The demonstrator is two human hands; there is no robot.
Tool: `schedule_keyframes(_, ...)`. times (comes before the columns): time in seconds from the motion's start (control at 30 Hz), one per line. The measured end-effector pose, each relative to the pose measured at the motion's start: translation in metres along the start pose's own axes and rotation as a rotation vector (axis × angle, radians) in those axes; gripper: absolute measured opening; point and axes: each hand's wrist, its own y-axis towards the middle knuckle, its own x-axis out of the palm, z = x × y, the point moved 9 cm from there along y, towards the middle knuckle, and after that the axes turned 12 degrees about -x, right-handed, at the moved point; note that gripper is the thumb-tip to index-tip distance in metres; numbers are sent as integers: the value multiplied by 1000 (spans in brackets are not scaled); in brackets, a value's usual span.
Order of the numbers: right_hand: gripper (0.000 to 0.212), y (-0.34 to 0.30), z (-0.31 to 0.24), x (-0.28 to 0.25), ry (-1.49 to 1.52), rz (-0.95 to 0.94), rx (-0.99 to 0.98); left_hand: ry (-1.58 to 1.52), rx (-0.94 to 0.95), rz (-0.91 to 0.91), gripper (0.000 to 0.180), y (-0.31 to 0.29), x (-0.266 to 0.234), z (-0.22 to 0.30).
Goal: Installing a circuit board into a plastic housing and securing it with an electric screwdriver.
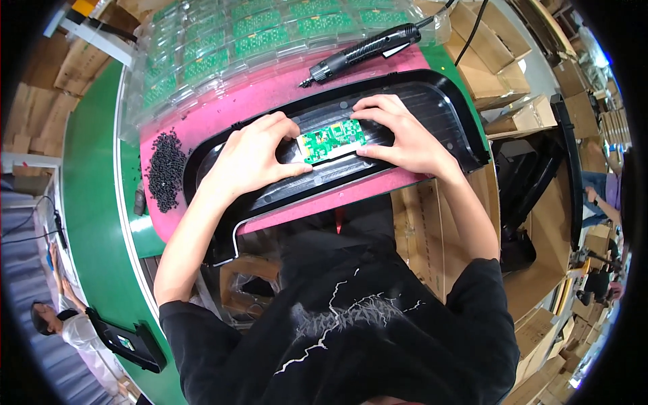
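Observation:
A green circuit board [332, 140] with a white lower edge lies in the middle of a long black plastic shell [442, 115], or just above its floor; I cannot tell which. My left hand [251, 156] grips the board's left end between thumb and fingers. At the opposite end my right hand [399, 137] holds it the same way, thumb on the near side and fingers on the far side. The shell rests hollow side up on a pink mat [297, 219], and its raised rim runs around both hands.
Behind the shell lies a black electric screwdriver [368, 52], its cable leading off to the upper right. Clear trays [223, 50] of green boards are stacked farther back. Small black screws [166, 172] form a pile at left. A cardboard box [540, 270] with black parts stands at right.

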Motion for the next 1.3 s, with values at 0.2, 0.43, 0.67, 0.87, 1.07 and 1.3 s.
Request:
schedule_keyframes(0.2,52,4,-3,0,-105,-13,-5,62,-29,-31,47,2,2,-2)
schedule_keyframes(0.43,53,3,1,2,-124,-10,10,73,-25,-24,50,5,4,-1)
schedule_keyframes(0.67,51,5,-2,3,-131,0,23,24,-6,43,47,1,-1,-3)
schedule_keyframes(0.87,58,6,-10,-4,-204,0,51,31,-22,32,57,-2,-3,-7)
schedule_keyframes(1.07,52,2,20,-91,-326,504,259,-171,4,-175,68,-8,-11,-21)
schedule_keyframes(1.3,48,44,94,-105,69,552,361,-368,65,-97,30,-6,-14,-25)
